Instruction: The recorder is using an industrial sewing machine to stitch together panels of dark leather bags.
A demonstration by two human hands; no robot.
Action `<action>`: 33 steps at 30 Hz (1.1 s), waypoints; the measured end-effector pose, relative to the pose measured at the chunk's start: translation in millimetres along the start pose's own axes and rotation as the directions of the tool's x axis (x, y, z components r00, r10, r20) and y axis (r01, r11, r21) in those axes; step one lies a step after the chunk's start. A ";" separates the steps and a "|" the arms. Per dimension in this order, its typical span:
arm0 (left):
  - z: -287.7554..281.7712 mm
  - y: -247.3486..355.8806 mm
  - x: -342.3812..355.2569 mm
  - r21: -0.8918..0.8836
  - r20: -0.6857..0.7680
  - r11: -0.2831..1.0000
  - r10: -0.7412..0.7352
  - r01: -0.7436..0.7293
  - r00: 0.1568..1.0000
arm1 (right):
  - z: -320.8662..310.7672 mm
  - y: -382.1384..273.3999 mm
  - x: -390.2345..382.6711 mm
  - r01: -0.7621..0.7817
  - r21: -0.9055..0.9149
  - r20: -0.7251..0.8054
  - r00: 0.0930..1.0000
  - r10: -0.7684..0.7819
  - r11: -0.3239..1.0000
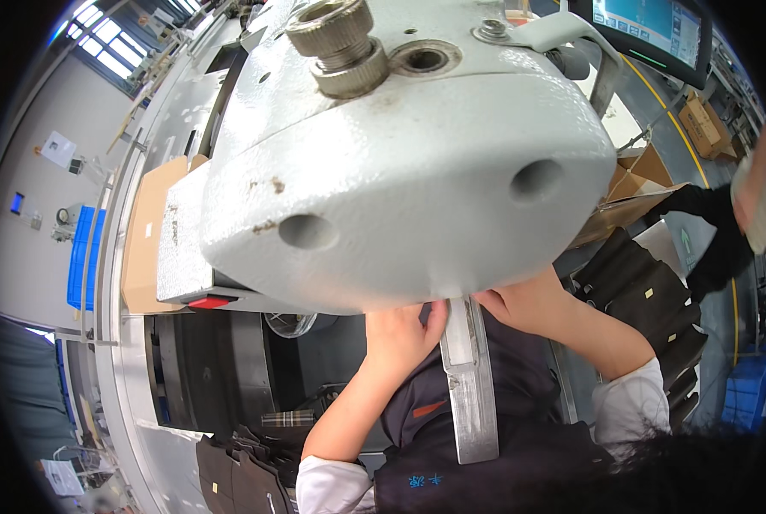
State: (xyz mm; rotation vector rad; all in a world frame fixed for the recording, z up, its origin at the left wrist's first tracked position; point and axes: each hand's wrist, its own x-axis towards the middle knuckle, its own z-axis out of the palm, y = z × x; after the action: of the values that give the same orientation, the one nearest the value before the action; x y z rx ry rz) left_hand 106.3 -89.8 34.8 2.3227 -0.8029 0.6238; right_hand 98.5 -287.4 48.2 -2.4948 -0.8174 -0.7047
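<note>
Machine head (417, 206): grey painted casing, pebbled, semi-gloss, few chipped or stained spots. Knurled knob (338, 44): bare metal, ridged, dull, grimy. Narrow bar (475, 415): bare metal, smooth, satin sheen. Cut pieces (627, 287): dark cloth, matt. Apron (520, 458): dark cloth, matt. Sleeve (333, 487): white cloth, creased. Carton (156, 236): brown cardboard, matt. Screen (644, 30): glossy face, dark plastic-looking frame.

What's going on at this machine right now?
The person's left hand and right hand are raised to the underside of a grey machine head, one on each side of a narrow metal bar. The machine hides most of their fingers, so whether they hold anything can't be told. Dark cloth pieces lie to both sides.
</note>
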 end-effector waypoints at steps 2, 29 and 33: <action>2.5 -2.6 2.0 -0.007 0.004 1.000 0.003 -0.003 1.000 | 0.4 2.8 0.8 -0.005 -0.020 -0.009 1.000 0.005 1.000; -11.3 7.8 -51.8 0.000 0.195 0.982 -0.185 0.189 0.963 | 56.3 110.6 -139.4 -0.754 0.315 0.226 0.649 0.727 0.576; -34.7 24.4 -59.5 0.047 0.283 0.999 -0.031 0.018 0.959 | 44.0 3.7 -147.7 -0.817 0.470 0.468 0.551 0.691 0.333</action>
State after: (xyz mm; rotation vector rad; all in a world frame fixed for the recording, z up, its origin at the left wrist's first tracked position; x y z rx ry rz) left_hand 39.9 -59.3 33.6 2.4933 -0.8933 0.3020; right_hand 12.2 -329.2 -72.5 -1.9167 0.1699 0.1776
